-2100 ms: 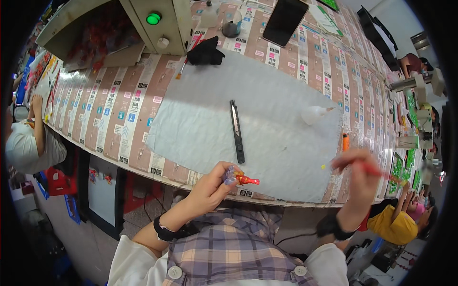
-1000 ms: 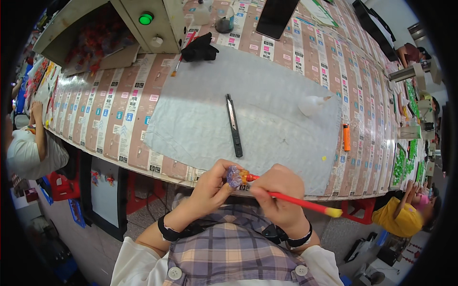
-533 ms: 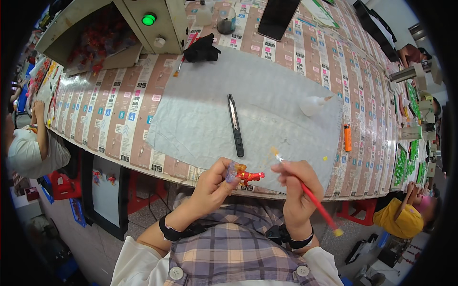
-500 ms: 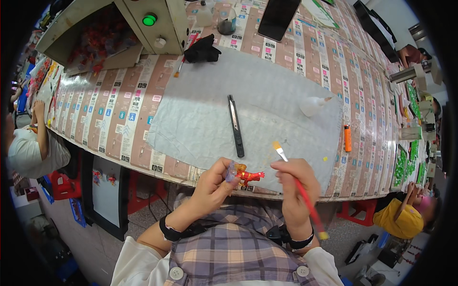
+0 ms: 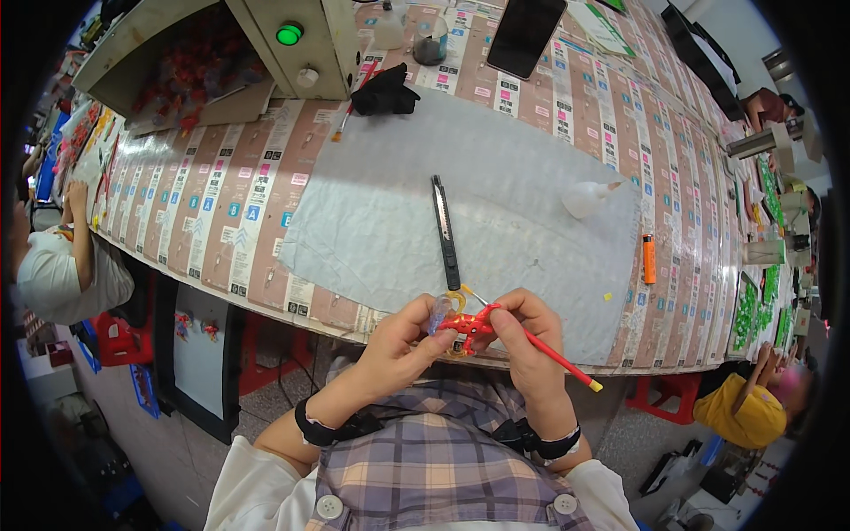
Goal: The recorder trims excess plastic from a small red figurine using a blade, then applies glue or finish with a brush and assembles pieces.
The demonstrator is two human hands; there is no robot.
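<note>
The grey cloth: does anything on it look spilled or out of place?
A yellow speck near the right edge and a small dark mark farther left stand out against the plain cloth; I cannot tell what they are.

The left hand holds a small, shiny red and gold figure. The right hand, close by, holds a thin red brush with a yellow end. Farther away, a long black cutter lies on a flat grey sheet, with a round white bottle to the right.
</note>
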